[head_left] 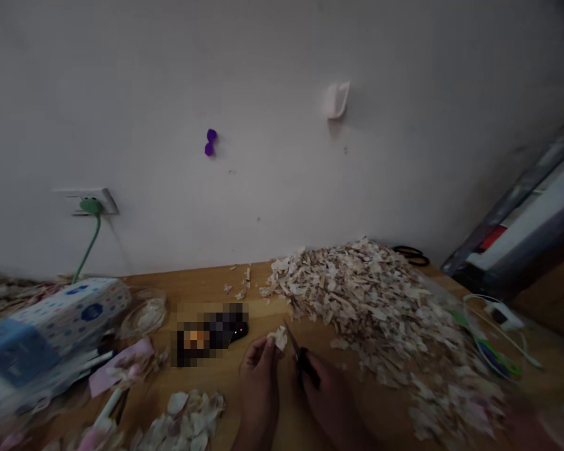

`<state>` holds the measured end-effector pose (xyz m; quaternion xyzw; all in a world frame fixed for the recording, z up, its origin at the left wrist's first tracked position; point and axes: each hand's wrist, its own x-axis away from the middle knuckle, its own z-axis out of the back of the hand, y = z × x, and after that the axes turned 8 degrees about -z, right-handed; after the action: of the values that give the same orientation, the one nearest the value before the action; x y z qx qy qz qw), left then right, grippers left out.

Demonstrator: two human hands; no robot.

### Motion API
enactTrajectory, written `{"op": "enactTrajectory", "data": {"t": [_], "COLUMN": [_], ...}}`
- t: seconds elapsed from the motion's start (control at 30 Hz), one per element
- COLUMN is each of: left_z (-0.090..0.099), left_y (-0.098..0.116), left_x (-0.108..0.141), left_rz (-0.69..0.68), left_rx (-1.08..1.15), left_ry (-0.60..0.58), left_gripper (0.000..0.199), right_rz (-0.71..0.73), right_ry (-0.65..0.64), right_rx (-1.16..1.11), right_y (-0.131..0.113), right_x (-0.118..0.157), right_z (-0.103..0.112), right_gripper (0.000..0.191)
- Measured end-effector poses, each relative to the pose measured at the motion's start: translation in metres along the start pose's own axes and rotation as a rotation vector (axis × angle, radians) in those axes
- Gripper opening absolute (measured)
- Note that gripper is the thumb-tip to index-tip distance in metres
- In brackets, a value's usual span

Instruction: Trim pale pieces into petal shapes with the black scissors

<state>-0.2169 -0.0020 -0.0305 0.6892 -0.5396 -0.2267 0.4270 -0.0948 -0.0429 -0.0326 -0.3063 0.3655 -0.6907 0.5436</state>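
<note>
Near the bottom middle of the head view, my left hand [259, 379] pinches a small pale, flake-like piece [279, 337] between thumb and fingers. Just to its right, my right hand [326, 388] is wrapped round dark-handled scissors [292, 341], their blades pointing up and to the left beside the piece. The blades look close together and do not visibly touch the piece. A large heap of pale and brownish flakes [352, 288] spreads over the wooden table [258, 313] to the right. A smaller pile of whiter pieces [192, 416] lies to the left of my left hand.
A blue and white box [79, 313] stands at the left, near a clear round container [145, 313]. A phone-like dark object [216, 332], partly pixelated, lies left of centre. Black scissor handles [412, 255] rest by the wall. A white charger with a cable [504, 315] is at the right.
</note>
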Motion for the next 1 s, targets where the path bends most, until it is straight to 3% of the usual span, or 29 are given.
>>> {"op": "enactTrajectory", "data": {"t": [0.2, 0.33, 0.43, 0.57, 0.67, 0.83, 1.0], "left_z": [-0.002, -0.001, 0.001, 0.003, 0.001, 0.0, 0.0], "left_y": [0.006, 0.008, 0.006, 0.002, 0.001, 0.004, 0.006], "left_x": [-0.003, -0.007, -0.01, -0.01, -0.007, -0.005, -0.004], "left_rz": [0.029, 0.056, 0.081, 0.1, 0.1, 0.035, 0.045], "left_rx": [0.171, 0.248, 0.253, 0.204, 0.136, 0.015, -0.04], "left_ry": [-0.041, 0.017, 0.042, -0.021, -0.085, -0.18, -0.383], "left_gripper": [0.029, 0.036, 0.039, 0.032, 0.031, 0.027, 0.02], "right_rz": [-0.033, -0.045, -0.053, -0.059, -0.032, -0.075, -0.081], "right_ry": [-0.011, 0.021, -0.027, -0.115, -0.108, 0.058, 0.223], "right_rx": [0.094, 0.13, 0.156, 0.211, 0.18, -0.143, -0.504], "right_y": [0.012, 0.005, -0.004, -0.011, -0.004, 0.013, 0.004], "right_x": [0.006, 0.009, 0.009, 0.01, 0.011, 0.011, 0.003], "right_z": [-0.001, 0.002, 0.004, 0.008, 0.007, -0.001, 0.005], "right_gripper": [0.039, 0.035, 0.032, 0.03, 0.026, 0.035, 0.031]}}
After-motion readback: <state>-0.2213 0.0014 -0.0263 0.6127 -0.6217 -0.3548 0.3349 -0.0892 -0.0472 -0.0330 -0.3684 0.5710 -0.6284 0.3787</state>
